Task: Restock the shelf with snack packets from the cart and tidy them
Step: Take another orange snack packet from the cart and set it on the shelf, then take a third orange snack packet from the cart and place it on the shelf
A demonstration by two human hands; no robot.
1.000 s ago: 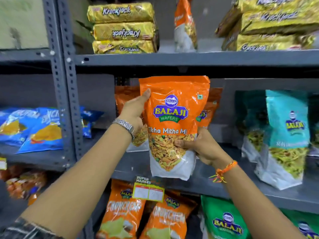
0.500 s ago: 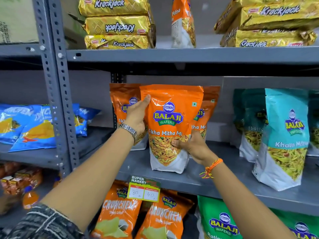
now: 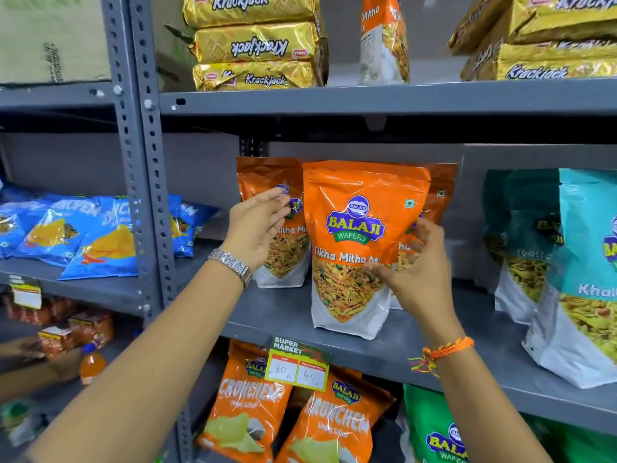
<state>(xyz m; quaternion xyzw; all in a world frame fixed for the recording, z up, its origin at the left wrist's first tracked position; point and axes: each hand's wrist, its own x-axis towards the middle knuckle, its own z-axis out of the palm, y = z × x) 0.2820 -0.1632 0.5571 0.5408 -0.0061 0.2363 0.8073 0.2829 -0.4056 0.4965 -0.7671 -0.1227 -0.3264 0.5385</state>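
An orange Balaji Tikha Mitha Mix packet (image 3: 357,228) stands upright on the grey middle shelf (image 3: 384,349), near its front edge. My right hand (image 3: 417,275) grips the packet's right edge, thumb on the front and fingers behind. My left hand (image 3: 257,225) is open just left of the packet and does not touch it. Two more orange packets stand behind, one at the left (image 3: 267,175) and one at the right (image 3: 444,195), both partly hidden.
Teal Balaji packets (image 3: 584,245) stand to the right on the same shelf. Krackjack packs (image 3: 257,45) fill the shelf above. Crunchem packets (image 3: 250,412) and a price tag (image 3: 297,367) sit below. Blue packets (image 3: 83,235) lie beyond the upright post (image 3: 140,195). Another person's hand (image 3: 23,349) works at lower left.
The orange packet went down and back until it stood on the shelf. My left hand let go of its top edge and opened. My right hand slid up along its right edge.
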